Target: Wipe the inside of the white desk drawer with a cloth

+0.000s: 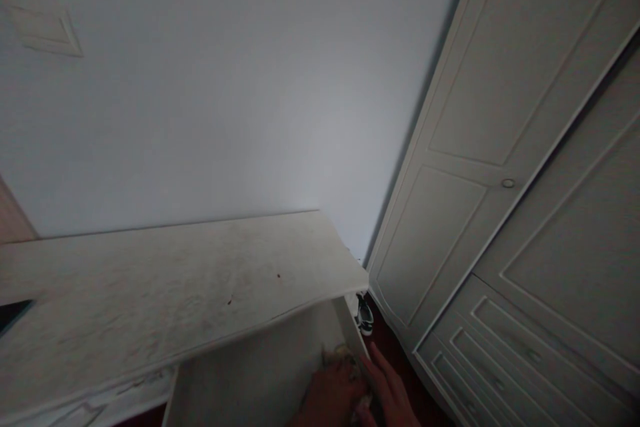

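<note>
Two bare hands nearest, head view, both at the bottom edge — left hand point(333, 388), right hand point(391, 388). One small mixed-colour bundle point(343, 351) sits under and between them, at the right side of the one pulled-out drawer point(250, 377). Left has its back up, fingers bent over the bundle; whether they pinch it, can't tell. Right has fingers stretched forward over the drawer's right side, thumb lower down; can't tell whether it grips anything.

Counts: one white dresser top point(170, 280), two small dark specks point(230, 301) on it, one dark flat object point(14, 315) at its left end. One wall plate point(45, 30) on the pale wall point(225, 93). One wardrobe point(455, 213) on the right, one round knob point(508, 183) in sight, three small drawer fronts point(515, 330) stacked low. One dark shoe with white trim point(365, 315) on the reddish floor point(389, 340), just beside the dresser's right end.

Hard to read: room's dim, hands blurred. Most of the bundle is behind fingers, so can't say what it is. Drawer's near end, both wrists and the dark flat object are cut off by the frame. Shoe partly hidden by the dresser.

Orientation: bundle's pale end pokes out past the left knuckles — away from the wearer, toward the wall. Full long axis can't be made out.
</note>
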Available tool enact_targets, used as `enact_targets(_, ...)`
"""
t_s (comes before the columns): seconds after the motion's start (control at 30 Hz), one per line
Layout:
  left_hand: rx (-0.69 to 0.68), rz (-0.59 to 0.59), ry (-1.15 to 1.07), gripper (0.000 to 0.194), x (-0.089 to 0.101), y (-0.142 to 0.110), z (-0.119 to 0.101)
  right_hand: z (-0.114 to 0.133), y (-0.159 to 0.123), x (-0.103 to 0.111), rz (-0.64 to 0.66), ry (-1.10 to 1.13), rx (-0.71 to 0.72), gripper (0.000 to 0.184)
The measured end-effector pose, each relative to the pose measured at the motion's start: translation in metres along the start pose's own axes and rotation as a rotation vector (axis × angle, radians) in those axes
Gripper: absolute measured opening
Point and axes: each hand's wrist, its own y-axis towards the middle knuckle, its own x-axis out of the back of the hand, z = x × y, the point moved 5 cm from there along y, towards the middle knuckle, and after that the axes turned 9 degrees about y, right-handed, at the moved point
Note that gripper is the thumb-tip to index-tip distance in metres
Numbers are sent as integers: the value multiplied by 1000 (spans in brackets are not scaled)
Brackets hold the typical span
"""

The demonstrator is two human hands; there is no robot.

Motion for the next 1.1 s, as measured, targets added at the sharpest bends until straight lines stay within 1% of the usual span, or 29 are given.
enact_targets(0.03,18,1,-14,54,6,0,5,-3,-1,-1,-3,-6,3,69)
enact_targets(0.1,126,0,-30,63,18,-2,21,-6,-1,-2,-6,-16,16,70)
enact_targets(0.23,347,-158,99,69,47,-9,55,-10,0,-5,6,-31,11,66)
enact_targets(0.3,416,-241,165,74,56,-11,66,-10,1,-6,5,-34,-2,65)
enact_targets(0.4,428,-340,217,74,61,-10,71,-9,1,-4,-14,-38,4,66)
enact_targets(0.53,397,-376,224,77,57,-4,69,-8,1,-4,6,-53,24,67)
enact_targets(0.6,385,-342,201,81,53,-2,68,-8,0,-3,-7,-56,10,66)
enact_targets(0.67,361,-285,163,83,48,-3,65,-8,0,-2,-13,-57,-10,64)
enact_targets(0.77,274,-191,64,75,41,-7,57,-4,-1,1,-10,-58,-21,62)
enact_targets(0.87,137,-119,-57,66,32,-12,39,2,0,5,-18,-45,-15,60)
enact_targets(0.97,-13,-45,-82,57,15,-13,14,5,0,8,-14,-44,-24,60)
enact_targets(1.03,-51,21,-47,45,-2,-10,-1,6,0,10,-12,-48,-20,59)
enact_targets(1.1,-61,87,0,41,-18,-7,-11,7,-1,11,-23,-48,-10,57)
